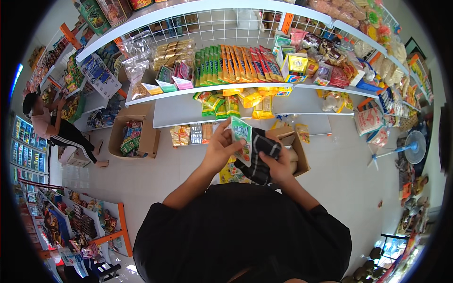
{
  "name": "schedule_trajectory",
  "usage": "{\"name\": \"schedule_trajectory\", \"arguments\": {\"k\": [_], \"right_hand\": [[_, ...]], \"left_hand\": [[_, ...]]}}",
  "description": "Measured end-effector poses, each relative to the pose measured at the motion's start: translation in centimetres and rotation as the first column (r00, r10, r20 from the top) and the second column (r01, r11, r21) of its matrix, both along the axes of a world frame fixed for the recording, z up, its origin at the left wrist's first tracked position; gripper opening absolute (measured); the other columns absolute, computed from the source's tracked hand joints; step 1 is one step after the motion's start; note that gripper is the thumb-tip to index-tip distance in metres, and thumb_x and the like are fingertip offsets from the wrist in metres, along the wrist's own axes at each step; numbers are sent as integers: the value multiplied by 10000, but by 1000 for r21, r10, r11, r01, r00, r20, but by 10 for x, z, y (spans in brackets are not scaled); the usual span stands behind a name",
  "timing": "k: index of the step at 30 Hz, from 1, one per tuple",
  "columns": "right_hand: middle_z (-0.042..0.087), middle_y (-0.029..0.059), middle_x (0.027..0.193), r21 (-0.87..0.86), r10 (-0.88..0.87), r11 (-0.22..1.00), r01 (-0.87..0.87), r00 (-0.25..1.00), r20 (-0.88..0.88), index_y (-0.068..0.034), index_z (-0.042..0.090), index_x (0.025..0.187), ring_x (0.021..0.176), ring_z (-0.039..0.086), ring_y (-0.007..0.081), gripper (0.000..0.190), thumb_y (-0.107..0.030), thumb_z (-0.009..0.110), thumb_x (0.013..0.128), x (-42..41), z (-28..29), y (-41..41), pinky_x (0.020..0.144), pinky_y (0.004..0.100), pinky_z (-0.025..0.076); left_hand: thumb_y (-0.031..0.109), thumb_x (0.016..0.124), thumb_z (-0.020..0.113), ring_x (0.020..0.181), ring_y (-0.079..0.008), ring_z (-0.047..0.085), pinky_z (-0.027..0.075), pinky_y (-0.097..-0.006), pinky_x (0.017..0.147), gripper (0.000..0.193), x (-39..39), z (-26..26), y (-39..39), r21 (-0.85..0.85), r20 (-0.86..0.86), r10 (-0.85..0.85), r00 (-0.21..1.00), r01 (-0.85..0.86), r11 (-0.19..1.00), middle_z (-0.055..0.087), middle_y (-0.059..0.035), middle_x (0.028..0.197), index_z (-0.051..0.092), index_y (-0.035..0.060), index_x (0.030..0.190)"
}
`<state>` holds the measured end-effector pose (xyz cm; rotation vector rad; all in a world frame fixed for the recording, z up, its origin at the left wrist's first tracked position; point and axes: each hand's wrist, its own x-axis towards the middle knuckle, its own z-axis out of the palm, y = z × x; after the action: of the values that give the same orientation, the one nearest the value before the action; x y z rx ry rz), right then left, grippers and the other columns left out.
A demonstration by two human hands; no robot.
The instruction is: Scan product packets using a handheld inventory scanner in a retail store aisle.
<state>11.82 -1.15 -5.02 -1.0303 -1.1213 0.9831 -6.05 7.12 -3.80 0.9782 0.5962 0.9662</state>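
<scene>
Between thumb and fingers, my left hand (221,146) grips a flat green-and-white packet (242,139) that bears writing and a picture of red and orange shapes. A black checked cloth (260,161) is bunched in my right hand (277,161), close against the packet's right edge. Below the hands, yellow packets (227,174) show in part. An open cardboard box (301,166) with tan contents stands on the floor just beyond my right hand, partly hidden by it.
Ahead is a shelf (212,88) with rows of green, orange and red packets (237,65). Yellow bags (262,106) lie one level lower. A cardboard box of packets (132,136) stands left on the floor, near another person (53,123). A fan (414,146) is at right.
</scene>
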Motion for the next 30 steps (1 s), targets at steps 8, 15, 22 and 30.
{"name": "schedule_trajectory", "arguments": {"k": [8, 15, 22, 30], "right_hand": [[548, 146, 1284, 188, -202, 968, 168, 963, 179, 9, 477, 1304, 1203, 530, 224, 512, 84, 629, 821, 9, 5, 3, 1018, 347, 406], [533, 198, 1335, 560, -378, 828, -18, 721, 581, -15, 580, 1143, 1083, 555, 384, 507, 0, 668, 644, -16, 15, 24, 953, 444, 442], [559, 135, 1320, 485, -289, 867, -110, 683, 671, -47, 610, 1126, 1075, 544, 376, 578, 12, 651, 552, -28, 22, 18, 947, 452, 436], [557, 153, 1295, 437, -406, 891, 121, 641, 651, -38, 600, 1142, 1091, 535, 375, 546, 4, 613, 597, -14, 13, 41, 941, 445, 427]], "left_hand": [[-7, 915, 602, 1019, -148, 621, 503, -288, 895, 368, -5, -29, 8, 145, -77, 213, 974, -201, 969, 636, -89, 1154, 529, 18, 1275], [376, 1012, 408, 1397, -241, 331, 268, -363, 1141, 705, 7, -12, -17, 338, 21, -200, 980, 182, 924, 302, -148, 1530, 101, 16, 1535], [736, 910, 136, 1388, -270, 349, 270, -397, 1147, 912, 12, -4, -15, 232, 93, -212, 973, 186, 955, 302, -153, 1527, 32, 98, 1553], [656, 960, 162, 1403, -269, 317, 255, -399, 1149, 823, 10, -16, -20, 339, -123, -128, 984, 163, 926, 242, -153, 1563, 2, 112, 1556]]}}
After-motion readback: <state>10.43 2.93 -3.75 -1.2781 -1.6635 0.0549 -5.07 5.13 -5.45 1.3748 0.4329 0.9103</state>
